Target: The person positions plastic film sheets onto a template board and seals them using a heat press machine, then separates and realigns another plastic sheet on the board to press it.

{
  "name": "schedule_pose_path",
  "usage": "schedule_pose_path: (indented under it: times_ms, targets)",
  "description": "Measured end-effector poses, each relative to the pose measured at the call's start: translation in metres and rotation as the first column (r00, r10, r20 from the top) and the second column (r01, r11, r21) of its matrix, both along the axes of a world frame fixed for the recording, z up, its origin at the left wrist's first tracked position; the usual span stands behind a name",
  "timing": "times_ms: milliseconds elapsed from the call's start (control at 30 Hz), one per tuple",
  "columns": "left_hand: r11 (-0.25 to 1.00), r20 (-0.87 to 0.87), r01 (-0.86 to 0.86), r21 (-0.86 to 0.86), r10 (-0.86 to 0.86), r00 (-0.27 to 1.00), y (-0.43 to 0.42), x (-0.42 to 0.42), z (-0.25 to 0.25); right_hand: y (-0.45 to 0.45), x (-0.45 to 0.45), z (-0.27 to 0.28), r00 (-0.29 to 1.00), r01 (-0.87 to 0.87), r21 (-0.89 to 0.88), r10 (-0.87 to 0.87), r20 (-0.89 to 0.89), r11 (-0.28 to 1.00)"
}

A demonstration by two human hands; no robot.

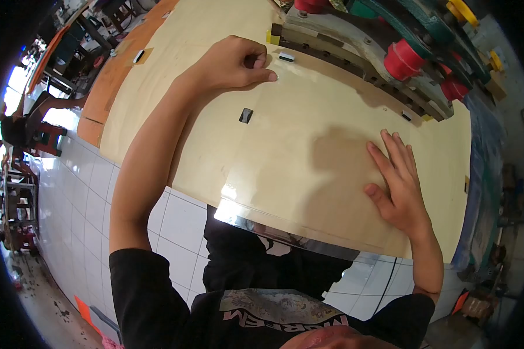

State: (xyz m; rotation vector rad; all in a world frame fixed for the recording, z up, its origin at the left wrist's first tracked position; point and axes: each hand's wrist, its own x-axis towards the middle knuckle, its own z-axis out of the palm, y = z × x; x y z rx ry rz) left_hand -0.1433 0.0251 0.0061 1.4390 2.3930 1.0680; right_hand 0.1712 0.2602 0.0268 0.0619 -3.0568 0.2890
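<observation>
My left hand (236,65) rests at the far side of a pale board (204,145), its fingers curled and the thumb pointing right. What its fingertips hold, if anything, is too small to make out. A glossy clear sheet (256,218) appears to lie on the board, its near edge overhanging my lap. Over the sheet's right part, my right hand (397,189) is open with fingers spread, nothing in it. Close to the left thumb sits a small black-and-white block (286,57). A dark tab (245,116) lies below that hand.
A metal clamp bar (355,61) with red knobs (402,60) and green arms stands over the board's far right. Another small block (406,115) lies beneath its right end. Orange boarding (102,110) borders the left side. Blue plastic (484,168) hangs at the right.
</observation>
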Motion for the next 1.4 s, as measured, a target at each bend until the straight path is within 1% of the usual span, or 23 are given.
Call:
schedule_pose_path:
  times_ms: [233,300,367,400,433,467,500,567,600,633,700,733,767,833,967,1033,1133,1167,1233,1400]
  targets:
    - [0.999,0.012,-0.048,0.003,0.048,0.999,0.001,0.001,-0.002,0.003,0.0,0.0,0.999,-0.021,-0.029,0.019,-0.048,0.999]
    - [0.999,0.079,-0.032,0.005,0.032,0.996,0.001,0.004,0.0,0.004,0.001,0.002,0.998,-0.022,-0.032,0.02,-0.056,0.999]
    - [1.0,0.052,-0.016,0.004,0.016,0.999,0.001,0.005,0.004,0.002,0.001,0.008,0.996,-0.089,-0.052,0.088,-0.025,0.995]
    - [1.0,0.026,-0.019,0.001,0.019,1.0,0.001,0.005,0.004,0.002,0.002,0.01,0.998,-0.067,-0.048,0.066,-0.023,0.997]
    - [1.0,0.027,0.003,0.005,-0.003,1.0,0.002,0.004,0.003,0.002,0.003,0.012,0.982,-0.186,-0.079,0.187,0.01,0.979]
    - [1.0,0.086,-0.003,-0.002,0.004,0.996,0.002,0.003,0.001,0.001,0.005,0.014,0.951,-0.302,-0.114,0.308,0.038,0.946]
    - [1.0,0.145,-0.013,-0.011,0.014,0.989,0.002,0.002,0.0,-0.003,0.006,0.015,0.955,-0.287,-0.109,0.292,0.04,0.952]
    - [1.0,0.133,0.002,-0.003,-0.002,0.991,0.003,0.002,0.0,-0.012,0.009,0.017,0.897,-0.429,-0.184,0.441,0.029,0.884]
    - [1.0,0.139,-0.01,-0.02,0.012,0.99,0.004,0.002,0.002,-0.015,0.011,0.017,0.878,-0.463,-0.213,0.479,0.025,0.86]
    - [0.999,0.144,-0.023,-0.038,0.029,0.989,0.004,0.003,0.003,-0.019,0.013,0.018,0.88,-0.459,-0.212,0.475,0.026,0.863]
    - [0.999,0.143,-0.027,-0.037,0.032,0.989,0.005,0.005,0.005,-0.026,0.017,0.02,0.821,-0.54,-0.242,0.568,0.06,0.806]
    - [0.999,0.142,-0.036,-0.037,0.041,0.989,0.005,0.005,0.005,-0.029,0.019,0.021,0.804,-0.546,-0.278,0.588,0.093,0.79]
    - [0.999,0.143,-0.034,-0.037,0.039,0.989,0.006,0.005,0.003,-0.032,0.021,0.02,0.805,-0.544,-0.278,0.586,0.094,0.792]
    - [0.999,0.159,-0.042,0.005,0.041,0.986,0.007,0.003,0.001,-0.037,0.026,0.019,0.753,-0.605,-0.286,0.65,0.097,0.743]
    - [0.999,0.189,-0.033,-0.002,0.033,0.982,0.007,0.004,0.003,-0.04,0.033,0.013,0.732,-0.643,-0.235,0.675,0.092,0.729]
    - [1.0,0.131,-0.031,-0.007,0.031,0.991,0.008,0.002,0.001,-0.04,0.036,0.008,0.759,-0.633,-0.192,0.65,0.035,0.75]
    - [0.999,0.163,-0.036,-0.003,0.036,0.986,0.009,0.004,0.002,-0.039,0.037,0.008,0.774,-0.622,-0.155,0.632,0.02,0.767]
    - [0.999,0.163,-0.033,-0.004,0.034,0.986,0.009,0.003,0.002,-0.039,0.037,0.007,0.776,-0.62,-0.156,0.63,0.019,0.769]
    - [1.0,0.095,-0.01,-0.008,0.01,0.995,0.009,0.001,0.002,-0.039,0.037,0.007,0.78,-0.619,-0.136,0.626,0.012,0.774]
    - [1.0,0.121,-0.019,-0.023,0.021,0.992,0.008,0.001,0.003,-0.038,0.035,0.008,0.789,-0.605,-0.162,0.615,0.011,0.779]
